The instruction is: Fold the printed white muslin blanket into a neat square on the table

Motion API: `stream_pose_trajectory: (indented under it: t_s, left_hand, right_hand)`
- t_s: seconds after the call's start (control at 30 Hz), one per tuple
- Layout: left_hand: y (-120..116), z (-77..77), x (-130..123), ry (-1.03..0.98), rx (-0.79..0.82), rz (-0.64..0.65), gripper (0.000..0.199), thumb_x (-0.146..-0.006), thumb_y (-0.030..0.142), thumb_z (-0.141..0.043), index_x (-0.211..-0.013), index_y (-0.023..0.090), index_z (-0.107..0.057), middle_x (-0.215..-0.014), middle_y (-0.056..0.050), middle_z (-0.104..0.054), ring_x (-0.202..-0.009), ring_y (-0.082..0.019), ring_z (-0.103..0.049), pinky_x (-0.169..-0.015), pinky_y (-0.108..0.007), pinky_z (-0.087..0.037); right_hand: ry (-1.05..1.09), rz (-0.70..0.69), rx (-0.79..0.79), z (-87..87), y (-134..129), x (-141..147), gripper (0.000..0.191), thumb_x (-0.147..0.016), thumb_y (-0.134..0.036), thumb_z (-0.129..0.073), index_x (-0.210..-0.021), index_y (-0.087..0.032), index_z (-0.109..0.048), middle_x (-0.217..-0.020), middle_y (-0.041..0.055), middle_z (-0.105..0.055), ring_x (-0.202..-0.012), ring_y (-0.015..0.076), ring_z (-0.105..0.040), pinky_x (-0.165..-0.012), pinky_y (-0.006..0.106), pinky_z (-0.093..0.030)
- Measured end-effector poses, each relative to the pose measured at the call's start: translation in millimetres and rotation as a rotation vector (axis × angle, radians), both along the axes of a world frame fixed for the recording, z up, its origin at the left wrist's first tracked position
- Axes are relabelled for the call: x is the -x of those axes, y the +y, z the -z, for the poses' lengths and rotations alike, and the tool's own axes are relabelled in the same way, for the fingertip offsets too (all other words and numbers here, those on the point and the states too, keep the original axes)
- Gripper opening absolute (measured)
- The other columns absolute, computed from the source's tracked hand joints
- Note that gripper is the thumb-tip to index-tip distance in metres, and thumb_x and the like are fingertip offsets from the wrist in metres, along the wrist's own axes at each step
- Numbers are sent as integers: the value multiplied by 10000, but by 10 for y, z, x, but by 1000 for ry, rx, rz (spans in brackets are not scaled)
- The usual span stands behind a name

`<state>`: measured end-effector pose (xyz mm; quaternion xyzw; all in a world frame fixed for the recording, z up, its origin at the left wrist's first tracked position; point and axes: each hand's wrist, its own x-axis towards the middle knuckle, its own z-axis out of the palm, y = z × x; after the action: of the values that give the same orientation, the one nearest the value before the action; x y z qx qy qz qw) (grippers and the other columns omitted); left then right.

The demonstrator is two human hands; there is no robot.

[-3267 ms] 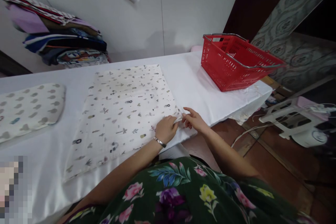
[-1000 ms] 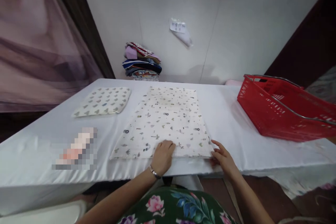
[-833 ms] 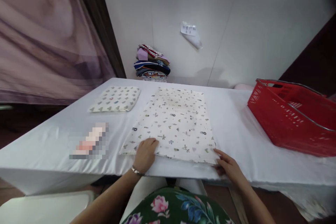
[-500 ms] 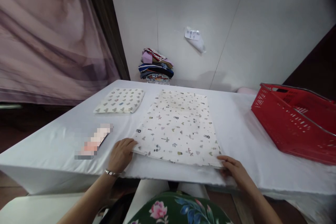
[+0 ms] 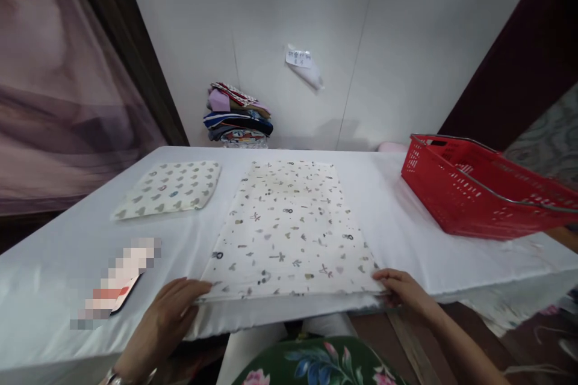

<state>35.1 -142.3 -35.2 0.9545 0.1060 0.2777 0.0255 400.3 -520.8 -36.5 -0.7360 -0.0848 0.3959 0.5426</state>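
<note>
I am seeing the left hand [image 5: 163, 326] gripping the patterned cloth [image 5: 289, 228] by its near left corner, and the right hand [image 5: 404, 290] pinching the near right one (the undersides of both grips are staying hidden from me). The cloth is spreading across the middle of the white-covered table [image 5: 379, 210]. A folded cloth [image 5: 171, 188] is lying to its left; a red basket [image 5: 469, 207] is standing well to its right.

A small-printed white cloth [image 5: 289, 234] lies mostly flat on the table [image 5: 383, 210]
</note>
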Motion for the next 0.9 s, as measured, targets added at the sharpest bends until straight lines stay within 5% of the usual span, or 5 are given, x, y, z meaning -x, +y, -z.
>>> stream_pose_trajectory:
  t_s: [0.33,0.63,0.9]
  left_hand:
    - [73,121,143,97,246,-31,318,-718,269,-516,-973,424,-626,-1061,55,-659,-1065,-208,-566,-893,-352,-503]
    - [32,-119,-12,61,737,-16,322,-739,330,-484,-973,512,-610,-1176,75,-602,-1179,-238,-480,-945,-412,-439]
    - [175,-9,217,164,760,-117,283,-702,381,-514,-916,511,-645,-1071,71,-656,-1208,-266,-420,-898,-452,-459]
  right_hand:
    - [59,-81,10,0,-61,38,296,-647,-290,-553,-907,-168,-623,-586,-18,-552,-481,116,-529,-438,223,-397]
    - [31,-69,44,-130,-6,44,295,-664,-316,-548,-919,-189,-625,-571,-13,-565,-493,120,-535,-474,224,-421]
    - [129,-232,15,-380,-219,89,214,-680,-324,-570,-830,-185,-632,-586,-23,-540,-481,109,-522,-465,211,-402]
